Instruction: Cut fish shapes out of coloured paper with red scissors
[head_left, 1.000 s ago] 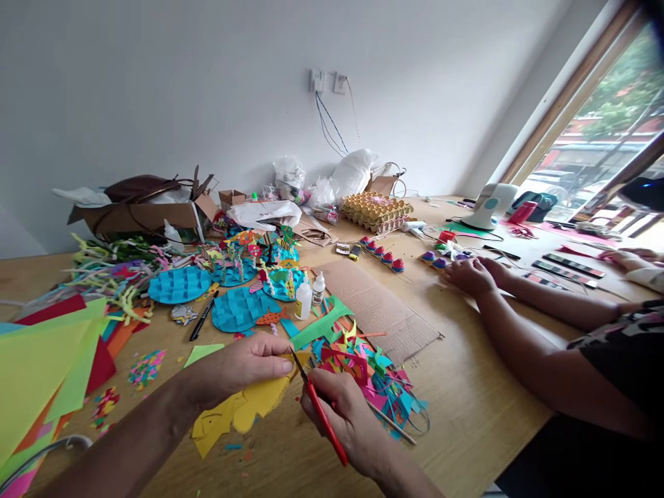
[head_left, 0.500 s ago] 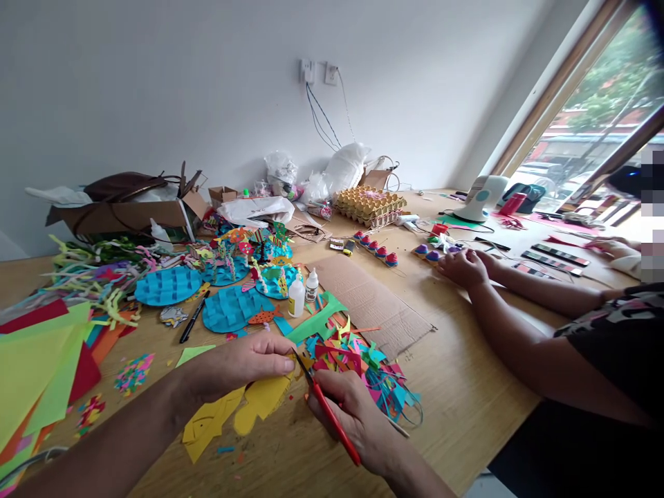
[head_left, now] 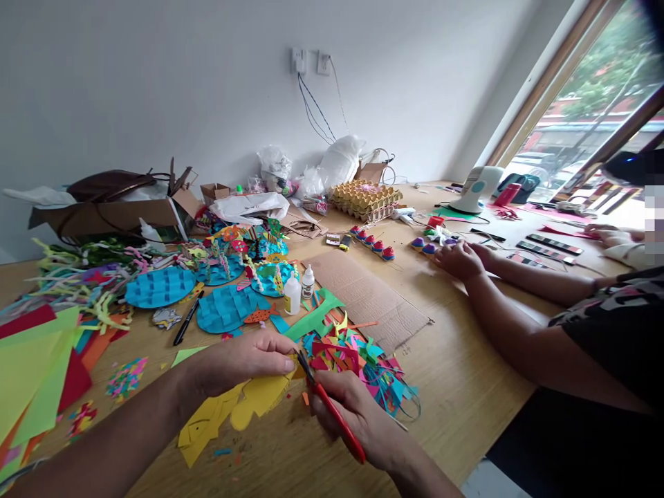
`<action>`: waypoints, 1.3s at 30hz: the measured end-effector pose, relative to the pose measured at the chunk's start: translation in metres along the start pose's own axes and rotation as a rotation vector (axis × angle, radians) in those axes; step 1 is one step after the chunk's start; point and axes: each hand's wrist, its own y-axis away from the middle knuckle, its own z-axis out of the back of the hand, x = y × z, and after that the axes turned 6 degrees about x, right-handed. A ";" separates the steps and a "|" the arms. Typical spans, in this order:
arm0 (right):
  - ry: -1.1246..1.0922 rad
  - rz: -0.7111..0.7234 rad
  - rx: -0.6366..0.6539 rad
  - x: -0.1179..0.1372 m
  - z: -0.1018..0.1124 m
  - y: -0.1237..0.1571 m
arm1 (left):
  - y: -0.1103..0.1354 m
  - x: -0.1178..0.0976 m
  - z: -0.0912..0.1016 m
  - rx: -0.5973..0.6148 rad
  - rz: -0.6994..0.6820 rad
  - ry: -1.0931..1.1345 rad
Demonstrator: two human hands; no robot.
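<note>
Between its thumb and fingers, my left hand [head_left: 259, 356] pinches a piece of yellow paper [head_left: 262, 398] with a cut, rounded outline. My right hand [head_left: 347, 415] is closed round the red handles of a pair of scissors [head_left: 335, 415]. The dark blades point up and left and meet the paper's edge by my left fingertips. More yellow paper [head_left: 202, 425] with a drawn line lies just below my left wrist. Right beyond the scissors is a pile of coloured paper scraps [head_left: 363, 353].
Glue bottles [head_left: 292, 296], blue paper discs [head_left: 233, 309] and a black marker [head_left: 187, 318] stand or lie beyond my hands. A cardboard sheet [head_left: 368, 297] is at centre. Coloured sheets [head_left: 36, 387] lie at left. A co-worker's arms [head_left: 498, 311] rest on the table at right.
The scissors and my right hand have shifted slightly right, and the blades look closer together. The whole view has moved a little. My left hand still pinches the yellow paper.
</note>
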 end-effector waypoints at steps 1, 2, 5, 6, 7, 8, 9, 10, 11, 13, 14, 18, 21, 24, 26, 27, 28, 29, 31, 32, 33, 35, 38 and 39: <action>0.001 0.004 0.003 0.000 0.000 0.000 | 0.000 0.000 0.000 0.009 -0.004 0.004; 0.006 0.010 0.000 -0.001 0.000 0.001 | -0.001 0.001 0.000 0.014 -0.006 0.008; 0.034 0.026 -0.016 -0.001 0.000 0.001 | -0.001 0.003 0.002 0.012 -0.004 0.017; 0.043 0.029 -0.020 -0.001 0.000 0.000 | -0.001 0.003 0.002 0.008 -0.001 0.011; 0.052 0.029 -0.022 -0.002 0.000 0.000 | -0.002 0.003 0.002 0.005 0.001 0.004; 0.058 0.029 -0.024 -0.002 0.000 0.000 | -0.002 0.003 0.002 0.003 0.005 0.000; 0.065 0.027 -0.025 -0.002 0.000 -0.001 | -0.002 0.004 0.002 0.001 0.006 -0.003; 0.071 0.026 -0.027 -0.002 0.000 -0.001 | -0.002 0.003 0.002 0.002 0.006 -0.004; 0.079 0.024 -0.030 -0.003 0.000 -0.001 | -0.002 0.003 0.002 0.005 0.006 -0.001; 0.099 0.023 -0.037 -0.003 0.000 -0.001 | -0.001 0.003 0.001 0.012 0.005 0.005; 0.111 0.023 -0.039 -0.003 0.000 -0.001 | -0.001 0.002 0.002 0.017 0.004 0.004; 0.147 0.042 -0.034 -0.003 0.000 -0.001 | -0.001 0.001 0.004 0.032 0.000 -0.029; 0.146 0.066 -0.032 -0.003 0.001 -0.001 | -0.001 0.002 0.007 0.037 0.000 -0.062; 0.129 0.076 -0.034 -0.005 0.001 -0.001 | -0.001 0.003 0.008 0.038 0.023 -0.086; 0.087 0.057 -0.036 -0.008 0.000 -0.002 | -0.001 0.004 0.008 0.017 0.043 -0.109; 0.045 0.039 -0.039 -0.009 -0.001 -0.001 | 0.000 0.004 0.008 0.005 0.051 -0.117; -0.008 0.018 -0.041 -0.011 -0.002 -0.001 | 0.000 0.005 0.008 -0.006 0.054 -0.126; -0.064 -0.002 -0.044 -0.013 -0.003 -0.001 | -0.001 0.006 0.008 -0.015 0.045 -0.150; -0.155 -0.032 -0.050 -0.016 -0.004 -0.002 | -0.001 0.007 0.009 -0.025 0.009 -0.228; -0.182 -0.041 -0.052 -0.018 -0.005 -0.002 | -0.001 0.008 0.009 -0.031 -0.013 -0.276; -0.200 -0.051 -0.054 -0.019 -0.005 -0.003 | 0.000 0.008 0.010 -0.045 -0.035 -0.322; -0.217 -0.073 -0.064 -0.020 -0.006 -0.004 | 0.004 0.008 0.014 -0.079 -0.062 -0.380; -0.157 -0.094 -0.073 -0.021 -0.005 -0.007 | 0.022 0.005 0.022 -0.140 -0.064 -0.418; -0.113 -0.097 -0.072 -0.022 -0.006 -0.007 | 0.031 0.003 0.026 -0.173 -0.056 -0.440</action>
